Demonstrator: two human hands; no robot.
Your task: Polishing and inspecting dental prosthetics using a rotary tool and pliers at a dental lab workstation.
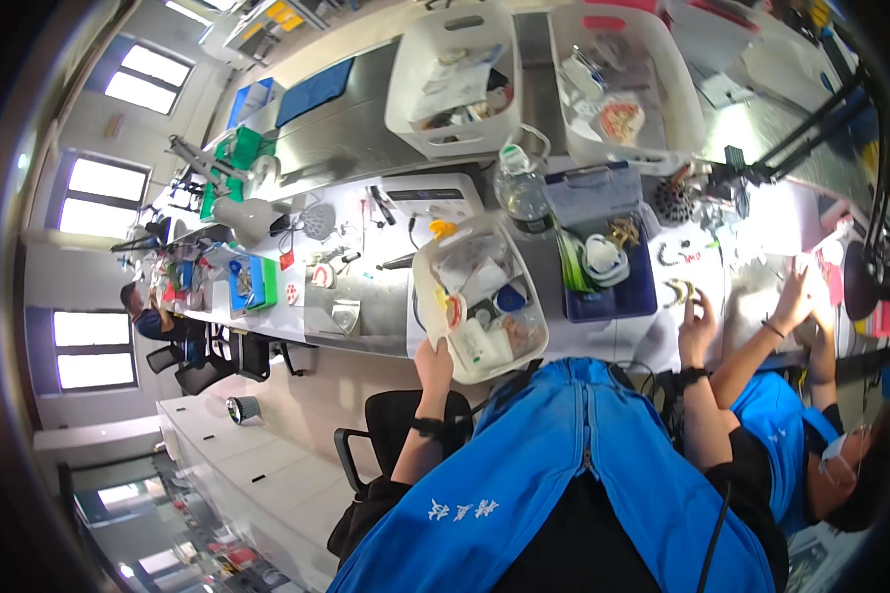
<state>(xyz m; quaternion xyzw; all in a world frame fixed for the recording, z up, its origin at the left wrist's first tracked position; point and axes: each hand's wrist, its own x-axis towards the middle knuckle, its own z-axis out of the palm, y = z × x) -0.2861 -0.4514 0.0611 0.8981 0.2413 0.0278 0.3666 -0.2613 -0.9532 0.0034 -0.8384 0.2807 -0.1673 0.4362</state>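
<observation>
My left hand [433,364] grips the near left rim of a white plastic tub [529,364]. Inside the tub lie clear plastic bags, a white box [487,344], a dark blue piece [510,298] and a red-and-yellow dental model [454,311]. Over the white work surface, my right hand [698,324] has its fingers curled beside a small yellowish curved piece [677,290]; what they pinch is too small to make out. Between the hands stands a dark blue tray [611,304] holding a white round item [605,260] and a green-and-white packet [574,261].
Behind the tub stand a clear water bottle [524,193] and two big white bins [405,109] of bagged items. A co-worker's hands [801,296] are busy close on the right, near a black lamp [860,282]. A grey lamp [242,219] stands left.
</observation>
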